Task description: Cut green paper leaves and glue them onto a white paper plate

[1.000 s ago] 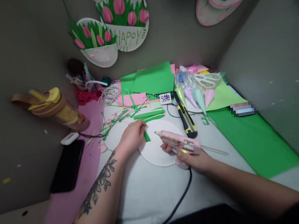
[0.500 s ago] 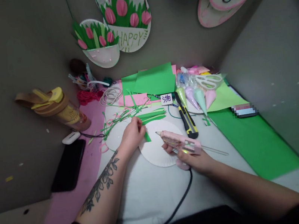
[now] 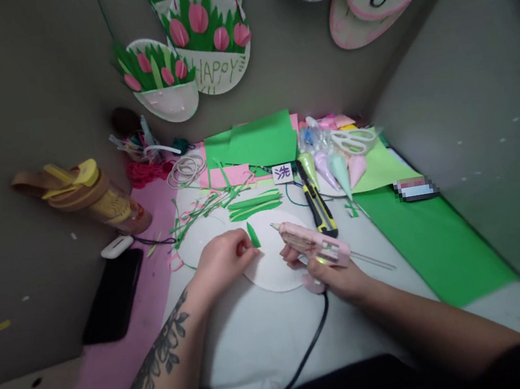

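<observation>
My right hand (image 3: pixel 339 277) is wrapped round a pink hot glue gun (image 3: pixel 314 242), its nozzle pointing left over a white paper plate (image 3: pixel 280 277). A clear glue stick (image 3: pixel 374 260) juts out of the gun's back. A green paper leaf (image 3: pixel 253 235) lies at the plate's left edge. Beside that leaf is my left hand (image 3: pixel 227 255), fingers curled and thumb apart from them, close to the leaf's lower end. Whether the fingertips touch it is hard to see. More cut green leaves (image 3: pixel 256 204) lie just beyond the plate.
A yellow-black utility knife (image 3: pixel 318 202) lies right of the plate. Green and pink paper scraps (image 3: pixel 194 215) are heaped at left, near a second white disc (image 3: pixel 199 247). White scissors (image 3: pixel 353 141) rest at the back right. A phone (image 3: pixel 113 296) and a cup (image 3: pixel 97 197) are at left.
My left hand has moved from above the leaf down to its lower left, uncovering the leaf's tip. The glue gun stays over the plate. The whole view has shifted slightly.
</observation>
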Tool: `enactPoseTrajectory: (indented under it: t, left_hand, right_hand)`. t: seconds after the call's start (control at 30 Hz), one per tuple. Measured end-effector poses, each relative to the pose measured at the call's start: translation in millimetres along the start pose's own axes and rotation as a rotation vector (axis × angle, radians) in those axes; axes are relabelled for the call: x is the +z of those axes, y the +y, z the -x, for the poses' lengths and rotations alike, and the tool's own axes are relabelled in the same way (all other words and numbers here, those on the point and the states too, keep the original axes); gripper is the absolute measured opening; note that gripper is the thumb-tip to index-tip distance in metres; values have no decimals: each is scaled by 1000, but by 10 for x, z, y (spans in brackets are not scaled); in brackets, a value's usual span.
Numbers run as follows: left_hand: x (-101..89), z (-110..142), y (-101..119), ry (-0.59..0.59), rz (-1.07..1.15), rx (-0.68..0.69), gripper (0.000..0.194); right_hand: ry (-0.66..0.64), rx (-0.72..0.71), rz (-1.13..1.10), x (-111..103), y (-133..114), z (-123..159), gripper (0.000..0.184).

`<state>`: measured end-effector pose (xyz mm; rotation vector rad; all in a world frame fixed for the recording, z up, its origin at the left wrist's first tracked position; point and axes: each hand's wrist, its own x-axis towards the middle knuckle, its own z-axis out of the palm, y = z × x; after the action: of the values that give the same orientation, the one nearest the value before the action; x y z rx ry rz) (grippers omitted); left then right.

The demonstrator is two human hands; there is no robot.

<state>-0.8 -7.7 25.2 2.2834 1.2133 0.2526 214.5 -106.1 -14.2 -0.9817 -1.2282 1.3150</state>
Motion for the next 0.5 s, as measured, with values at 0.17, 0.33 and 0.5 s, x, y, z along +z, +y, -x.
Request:
enactPoseTrajectory:
  t: [0.17, 0.33, 0.5]
  left_hand:
    - [99, 59, 156, -139, -169, -16, 26]
    - [186, 61, 219, -195, -286, -71, 19]
    - [260, 37, 264, -217, -370, -135, 13]
  right_hand:
    - [48, -20, -51, -8, 36, -23, 34]
    - [22, -16, -47, 5, -15, -39, 35]
    - [32, 20, -22, -6, 5, -43, 34]
